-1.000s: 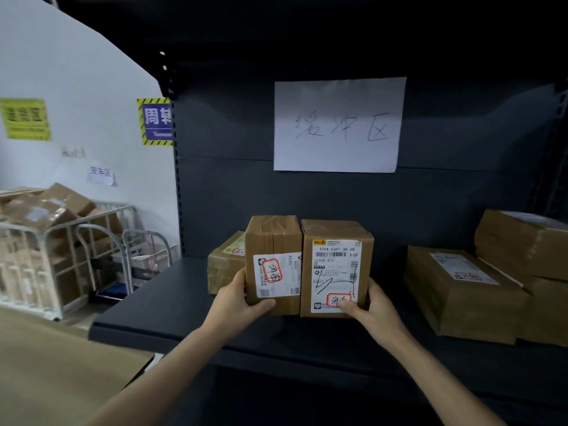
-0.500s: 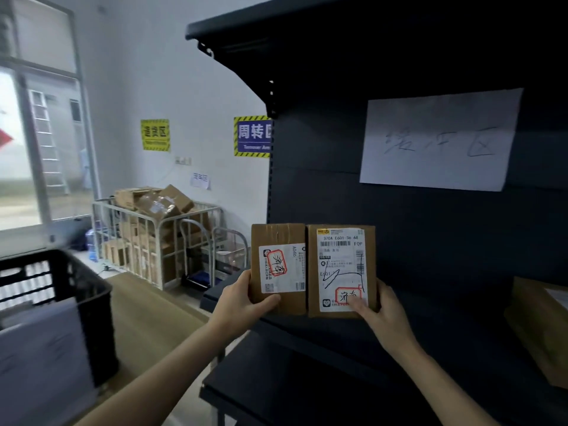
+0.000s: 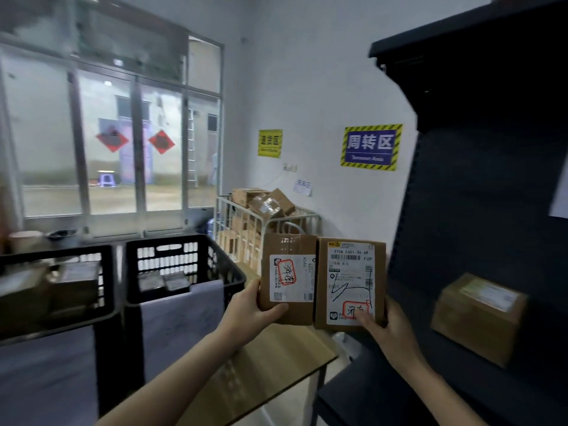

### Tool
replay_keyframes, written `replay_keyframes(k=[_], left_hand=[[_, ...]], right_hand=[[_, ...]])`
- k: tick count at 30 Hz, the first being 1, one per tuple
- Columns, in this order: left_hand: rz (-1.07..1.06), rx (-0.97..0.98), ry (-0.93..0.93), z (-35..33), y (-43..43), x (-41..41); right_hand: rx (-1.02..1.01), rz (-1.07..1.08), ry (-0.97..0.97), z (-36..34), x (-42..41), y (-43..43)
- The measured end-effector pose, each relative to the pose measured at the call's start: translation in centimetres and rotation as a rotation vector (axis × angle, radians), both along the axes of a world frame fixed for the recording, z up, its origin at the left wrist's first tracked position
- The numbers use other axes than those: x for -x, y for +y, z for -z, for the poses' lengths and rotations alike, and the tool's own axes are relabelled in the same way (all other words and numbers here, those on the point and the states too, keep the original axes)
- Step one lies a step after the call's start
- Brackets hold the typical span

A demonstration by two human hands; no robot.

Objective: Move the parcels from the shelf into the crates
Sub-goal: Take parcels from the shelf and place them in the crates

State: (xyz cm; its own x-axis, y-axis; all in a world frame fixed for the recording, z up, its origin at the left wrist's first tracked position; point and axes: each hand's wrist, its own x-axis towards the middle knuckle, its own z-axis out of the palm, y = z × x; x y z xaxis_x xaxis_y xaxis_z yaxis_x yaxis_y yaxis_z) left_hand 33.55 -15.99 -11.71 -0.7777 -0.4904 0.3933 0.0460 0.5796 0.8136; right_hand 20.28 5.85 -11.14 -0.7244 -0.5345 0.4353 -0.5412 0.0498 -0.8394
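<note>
head: parcels [image 3: 350, 278] upright in both hands [image 3: 249, 313]

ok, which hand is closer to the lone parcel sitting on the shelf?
Right. The right hand, gripping the barcode-labelled parcel, is just left of the shelf parcel; the left hand holds the other parcel farther left, toward the crates.

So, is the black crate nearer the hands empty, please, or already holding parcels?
Not empty: the crate holds at least two parcels, seen above its rim.

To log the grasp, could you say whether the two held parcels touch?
Touching: the head view shows the left parcel edge to edge against the right parcel, no gap.
</note>
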Motion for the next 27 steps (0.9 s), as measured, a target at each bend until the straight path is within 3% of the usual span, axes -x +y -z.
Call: replay_keyframes(k=[15,27], left_hand=[[-0.261,-0.019,0.004,0.4,-19.7,-10.1],[-0.302,-0.098,-0.021,1.6,-28.0,-10.4]], right_hand=[[-0.059,-0.179,-0.003,2.7,-4.0,-24.4],[-0.092,-0.257,-0.074,3.4,-3.0,-34.8]])
